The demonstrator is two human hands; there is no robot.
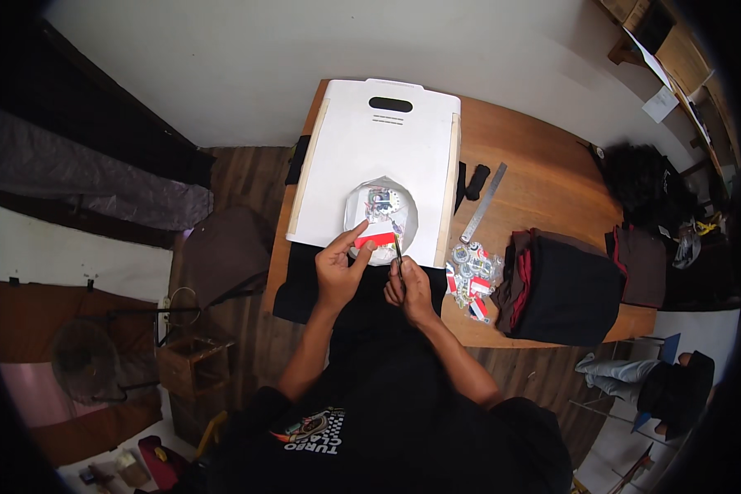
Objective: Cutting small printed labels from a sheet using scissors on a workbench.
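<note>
My left hand (340, 265) pinches a flat red-and-white patch (375, 235) between thumb and fingers. Close by on the right, my right hand (412, 290) grips a thin dark scissors-like tool (399, 249), its tip pointing up beside the patch's right edge. Its exact kind is hard to make out. Under both hands lies a round white bowl-shaped container (409, 212) with printed pieces (384, 198) inside. It sits at the near part of a white board (346, 152) that has a dark slot at its far end.
On the wooden table (543, 181), right of the board, lie a metal ruler (483, 203), a small black object (477, 181) and a pile of patches (474, 272). Folded dark clothes (564, 284) stack farther right. A person (667, 391) is at the lower right. A fan (85, 360) stands left.
</note>
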